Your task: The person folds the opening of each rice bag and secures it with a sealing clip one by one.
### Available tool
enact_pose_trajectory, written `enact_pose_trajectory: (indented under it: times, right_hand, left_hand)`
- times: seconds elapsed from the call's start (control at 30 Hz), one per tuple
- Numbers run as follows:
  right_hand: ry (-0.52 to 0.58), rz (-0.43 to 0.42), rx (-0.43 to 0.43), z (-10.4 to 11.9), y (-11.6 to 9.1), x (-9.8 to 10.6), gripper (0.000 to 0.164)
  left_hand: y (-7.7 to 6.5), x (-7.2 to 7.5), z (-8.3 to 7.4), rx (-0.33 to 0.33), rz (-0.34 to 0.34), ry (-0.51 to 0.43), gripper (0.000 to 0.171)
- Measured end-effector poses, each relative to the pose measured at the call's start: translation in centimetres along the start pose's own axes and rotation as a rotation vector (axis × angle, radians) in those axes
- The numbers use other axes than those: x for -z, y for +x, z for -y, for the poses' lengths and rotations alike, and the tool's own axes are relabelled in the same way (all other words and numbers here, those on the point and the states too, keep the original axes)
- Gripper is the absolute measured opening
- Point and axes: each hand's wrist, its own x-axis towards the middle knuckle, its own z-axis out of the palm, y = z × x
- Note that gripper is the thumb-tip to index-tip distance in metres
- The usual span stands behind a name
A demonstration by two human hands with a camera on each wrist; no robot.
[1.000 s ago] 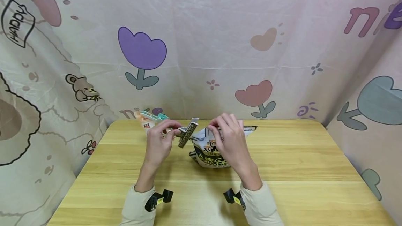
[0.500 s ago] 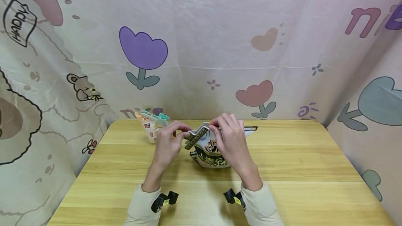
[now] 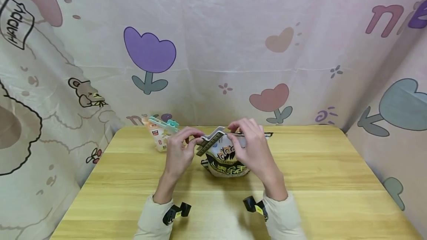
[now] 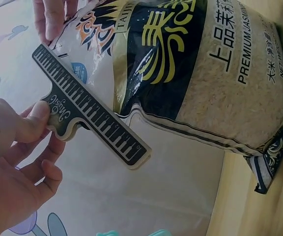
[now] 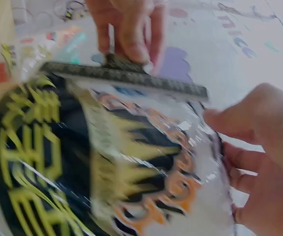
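A bag of rice (image 3: 230, 169) stands on the table, its printed front toward me. My left hand (image 3: 179, 153) pinches the handles of a dark clip (image 4: 90, 105) with a piano-key pattern along its long bar. The clip sits slantwise at the left part of the bag's top, its bar across the side edge in the left wrist view. At the bag's top edge, my right hand (image 3: 254, 149) pinches the film, thumb (image 5: 232, 118) in front and fingers behind. The right wrist view is blurred.
Behind my left hand stands a small orange-and-white packet (image 3: 159, 142) with a teal clip (image 3: 168, 124) on its top. The wooden table (image 3: 320, 180) reaches back to a printed cloth backdrop (image 3: 213, 47).
My left hand has moved right, bringing the clip from beside the bag onto its top left part. My right hand has shifted a little right along the top edge.
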Motion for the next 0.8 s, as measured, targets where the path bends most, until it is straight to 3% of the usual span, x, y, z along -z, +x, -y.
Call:
enact_pose_trajectory:
  times: [0.27, 0.8]
  right_hand:
    - [-0.035, 0.025, -0.079, -1.8, -0.6, 2.7, 0.013]
    - [-0.048, -0.02, -0.045, -1.9, -0.6, 1.9, 0.008]
  left_hand:
    - [0.4, -0.1, -0.2, 0.002, 0.006, 0.007, 0.015]
    - [0.3, -1.2, -0.4, -0.023, 0.015, -0.049, 0.02]
